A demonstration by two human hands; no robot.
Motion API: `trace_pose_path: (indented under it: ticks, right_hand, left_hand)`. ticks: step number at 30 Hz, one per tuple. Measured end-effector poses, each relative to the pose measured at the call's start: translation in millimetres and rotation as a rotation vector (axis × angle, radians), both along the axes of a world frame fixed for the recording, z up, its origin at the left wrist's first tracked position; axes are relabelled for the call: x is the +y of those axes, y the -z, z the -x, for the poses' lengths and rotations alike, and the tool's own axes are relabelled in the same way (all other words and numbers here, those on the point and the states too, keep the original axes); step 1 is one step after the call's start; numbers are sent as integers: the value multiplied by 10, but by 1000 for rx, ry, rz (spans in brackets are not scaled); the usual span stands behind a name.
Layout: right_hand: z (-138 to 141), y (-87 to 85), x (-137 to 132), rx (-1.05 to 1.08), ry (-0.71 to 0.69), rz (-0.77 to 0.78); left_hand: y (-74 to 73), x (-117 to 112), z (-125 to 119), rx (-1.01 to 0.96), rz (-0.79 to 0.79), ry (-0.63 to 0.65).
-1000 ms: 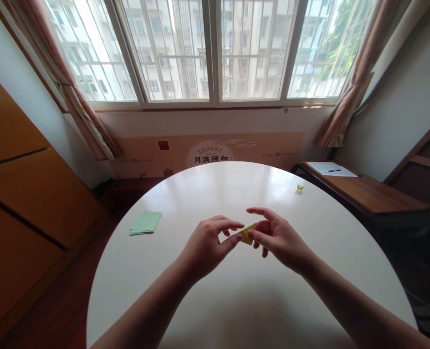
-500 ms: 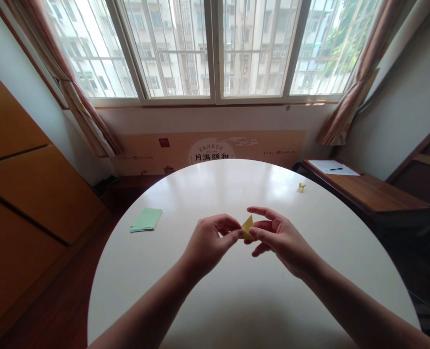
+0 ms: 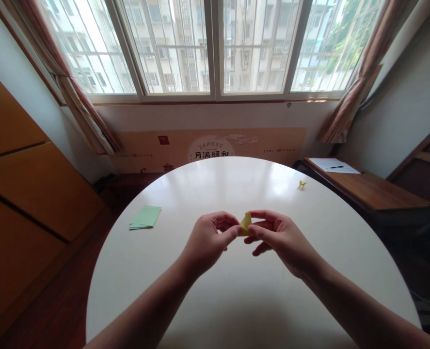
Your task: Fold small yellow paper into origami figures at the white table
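Observation:
A small folded yellow paper stands point-up between my two hands above the middle of the round white table. My left hand pinches its left side with thumb and forefinger, the other fingers curled in. My right hand pinches its right side, forefinger laid along the top edge. Most of the paper is hidden by my fingers.
A stack of green paper sheets lies near the table's left edge. A tiny yellow folded figure sits at the far right of the table. A wooden side desk with a white sheet and pen stands to the right. Orange cabinets line the left.
The yellow paper has turned from lying flat between my fingers to standing point-up. My left fingers have curled in and both hands pinch closer together.

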State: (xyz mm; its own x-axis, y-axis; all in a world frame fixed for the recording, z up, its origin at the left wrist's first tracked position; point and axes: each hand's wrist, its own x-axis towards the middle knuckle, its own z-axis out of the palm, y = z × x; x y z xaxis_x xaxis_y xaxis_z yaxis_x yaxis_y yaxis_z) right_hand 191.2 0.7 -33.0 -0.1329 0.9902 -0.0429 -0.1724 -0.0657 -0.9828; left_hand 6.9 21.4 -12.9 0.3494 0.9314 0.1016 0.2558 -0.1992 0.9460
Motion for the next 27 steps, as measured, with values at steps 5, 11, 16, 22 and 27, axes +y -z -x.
trace_pose_path:
  ticks: [5,11,16,22,27]
  right_hand:
    - [-10,18,12,-42,27,-16]
    - [-19,36,26,-47,19,-17]
    - [-13,46,35,-62,25,-28]
    - [-9,25,28,-75,3,-48]
    - [-17,38,25,-67,-7,-58]
  left_hand:
    - [17,-8,23,76,-153,19]
    - [25,-11,21,122,-225,6]
    - [38,-4,2,83,-166,-7]
    - [66,2,-21,5,-45,-16]
    - [89,15,-27,-20,-9,-26]
